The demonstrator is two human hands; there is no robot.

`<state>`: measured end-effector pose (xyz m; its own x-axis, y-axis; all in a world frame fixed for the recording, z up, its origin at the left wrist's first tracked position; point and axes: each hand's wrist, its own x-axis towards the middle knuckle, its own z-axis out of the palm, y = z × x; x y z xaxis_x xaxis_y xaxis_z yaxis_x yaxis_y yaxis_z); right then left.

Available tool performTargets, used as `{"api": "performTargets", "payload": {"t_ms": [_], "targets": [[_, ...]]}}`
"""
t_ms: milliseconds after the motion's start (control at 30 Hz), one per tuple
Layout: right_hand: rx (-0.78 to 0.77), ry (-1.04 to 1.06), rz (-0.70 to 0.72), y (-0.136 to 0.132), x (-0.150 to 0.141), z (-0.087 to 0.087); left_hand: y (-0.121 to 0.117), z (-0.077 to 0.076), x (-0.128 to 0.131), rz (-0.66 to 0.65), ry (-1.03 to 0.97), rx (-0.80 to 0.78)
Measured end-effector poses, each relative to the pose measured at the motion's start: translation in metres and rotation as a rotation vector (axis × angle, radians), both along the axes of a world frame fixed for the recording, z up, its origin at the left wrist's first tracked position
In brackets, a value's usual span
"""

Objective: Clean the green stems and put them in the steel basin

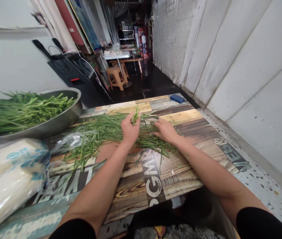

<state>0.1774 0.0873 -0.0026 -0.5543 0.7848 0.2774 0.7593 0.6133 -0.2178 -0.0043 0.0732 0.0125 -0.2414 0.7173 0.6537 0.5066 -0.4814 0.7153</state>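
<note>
My left hand [130, 130] is closed around a small bunch of garlic chives [135, 116], whose pale ends stick up above the fist. To the right, my right hand [167, 131] reaches low over the table with thumb and fingers apart, at the edge of the scattered stalks. Loose garlic chives [101, 127] spread across the tabletop to the left of my hands, and more lie beneath and between them. Anything under the right fingertips is hard to make out.
A wide metal bowl [68, 123] heaped with chives stands at the left. In front of it lies a plastic-wrapped white package [9, 179], with a crumpled clear bag [72, 140] nearby. A blue box [177, 98] rests at the far edge of the wood-patterned table [180, 176].
</note>
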Motion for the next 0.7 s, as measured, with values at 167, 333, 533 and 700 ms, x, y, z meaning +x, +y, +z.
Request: {"api": "performTargets", "payload": {"t_ms": [167, 333, 533, 700], "targets": [[-0.004, -0.024, 0.142, 0.003, -0.002, -0.003, -0.002, 0.001, 0.001, -0.028, -0.014, -0.023], [0.012, 0.012, 0.194, 0.004, -0.003, -0.002, -0.003, 0.004, 0.001, -0.076, 0.035, -0.064], [-0.178, 0.436, 0.073, 0.000, 0.003, 0.018, -0.004, 0.005, 0.002, -0.262, 0.316, -0.188], [-0.241, 0.533, -0.007, -0.001, 0.009, 0.025, -0.005, 0.006, 0.005, -0.375, 0.475, -0.275]]}}
